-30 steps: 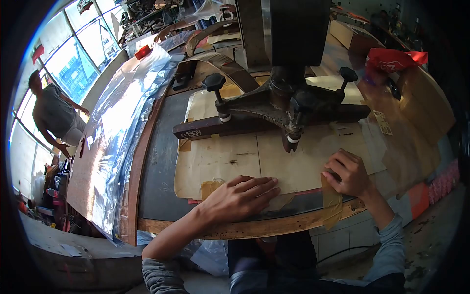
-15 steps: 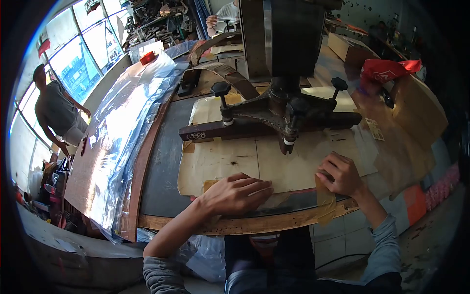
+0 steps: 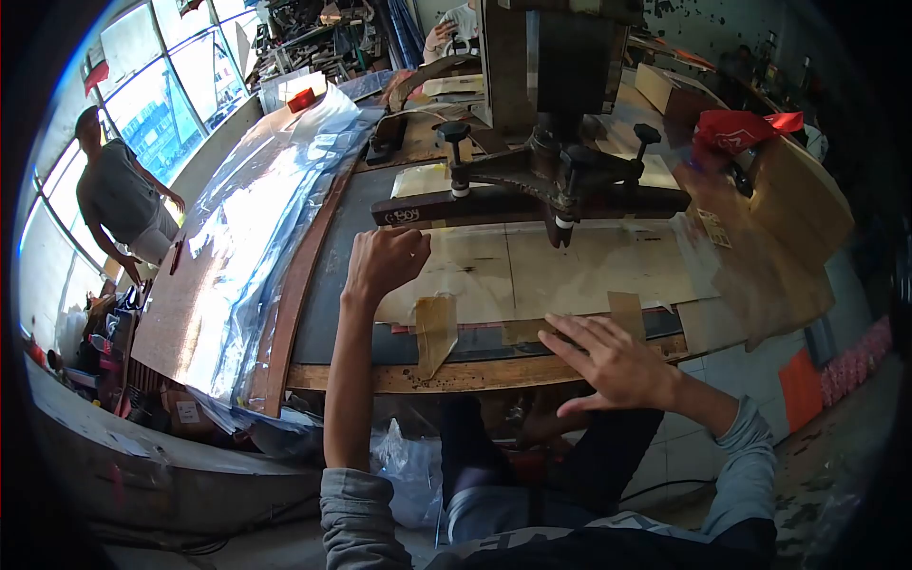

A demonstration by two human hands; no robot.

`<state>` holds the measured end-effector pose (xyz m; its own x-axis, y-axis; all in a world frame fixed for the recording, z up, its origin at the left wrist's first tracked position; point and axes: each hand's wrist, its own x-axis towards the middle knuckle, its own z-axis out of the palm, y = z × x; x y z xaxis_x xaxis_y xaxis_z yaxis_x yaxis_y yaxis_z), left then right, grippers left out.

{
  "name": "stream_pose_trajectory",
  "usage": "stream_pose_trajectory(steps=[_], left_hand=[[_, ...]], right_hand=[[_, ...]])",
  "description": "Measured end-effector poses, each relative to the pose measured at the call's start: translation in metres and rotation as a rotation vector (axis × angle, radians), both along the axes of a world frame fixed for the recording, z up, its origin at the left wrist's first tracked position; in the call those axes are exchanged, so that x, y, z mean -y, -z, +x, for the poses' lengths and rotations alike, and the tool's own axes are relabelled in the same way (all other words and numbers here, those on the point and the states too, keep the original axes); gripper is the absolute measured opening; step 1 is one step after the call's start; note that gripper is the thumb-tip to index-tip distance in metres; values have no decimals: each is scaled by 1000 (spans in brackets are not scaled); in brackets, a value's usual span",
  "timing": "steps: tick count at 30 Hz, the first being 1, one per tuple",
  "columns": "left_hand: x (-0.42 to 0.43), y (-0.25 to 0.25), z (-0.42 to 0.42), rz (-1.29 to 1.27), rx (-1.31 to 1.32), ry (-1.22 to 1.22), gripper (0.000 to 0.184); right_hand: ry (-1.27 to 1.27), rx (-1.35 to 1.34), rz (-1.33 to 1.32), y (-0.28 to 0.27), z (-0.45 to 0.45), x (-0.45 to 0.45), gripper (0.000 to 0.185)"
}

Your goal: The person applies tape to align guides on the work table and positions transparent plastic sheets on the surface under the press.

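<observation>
My left hand (image 3: 388, 261) is closed in a fist at the left edge of a pale sheet (image 3: 579, 271), just below the left end of a dark metal bar (image 3: 532, 206). Whatever its fingers may hold is hidden. Over the front edge of the table, my right hand (image 3: 608, 366) is open with its fingers spread, close to a strip of brown tape (image 3: 626, 316). Another tape strip (image 3: 436, 337) hangs from the sheet's front edge on the left. The bar lies across the sheet, under a press head (image 3: 560, 166) with black knobs.
Clear plastic sheeting (image 3: 256, 247) covers a brown board on the left. A person (image 3: 123, 195) stands by the windows, and another person's hand (image 3: 441, 36) shows behind the press. To the right are a red bag (image 3: 736, 130) and a cardboard piece (image 3: 798, 199).
My left hand has moved forward from the front edge to the bar's left end and closed. My right hand has come back and left, and its fingers have opened. The view has shifted slightly.
</observation>
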<state>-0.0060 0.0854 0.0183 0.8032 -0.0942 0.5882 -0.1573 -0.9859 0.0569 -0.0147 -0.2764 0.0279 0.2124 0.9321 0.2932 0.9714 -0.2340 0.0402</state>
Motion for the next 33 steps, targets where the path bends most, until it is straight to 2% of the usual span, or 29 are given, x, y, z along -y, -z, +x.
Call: stream_pose_trajectory(steps=[3, 7, 11, 14, 20, 26, 29, 33], left_hand=[[0, -4, -2, 35, -160, -83, 30], [0, -8, -4, -133, -264, -111, 34], [2, -12, -6, -119, -295, -136, 32], [8, -17, -9, -112, -316, -143, 31], [9, -15, -10, -81, -296, -122, 29], [8, -12, -9, -78, -279, -119, 28], [5, -9, -10, -97, -273, -115, 28], [4, -6, -9, -103, -274, -122, 27]], right_hand=[[25, 8, 52, 33, -4, -6, 55], [46, -68, 79, 38, 0, 0, 46], [90, -98, 42, 27, 5, -2, 42], [95, -39, 109, 22, 5, -6, 40], [131, -6, 138, 37, 13, -9, 38], [58, 42, 169, 42, 18, -7, 35], [19, 107, 88, 38, 21, -5, 39], [115, 57, 166, 27, 39, 5, 45]])
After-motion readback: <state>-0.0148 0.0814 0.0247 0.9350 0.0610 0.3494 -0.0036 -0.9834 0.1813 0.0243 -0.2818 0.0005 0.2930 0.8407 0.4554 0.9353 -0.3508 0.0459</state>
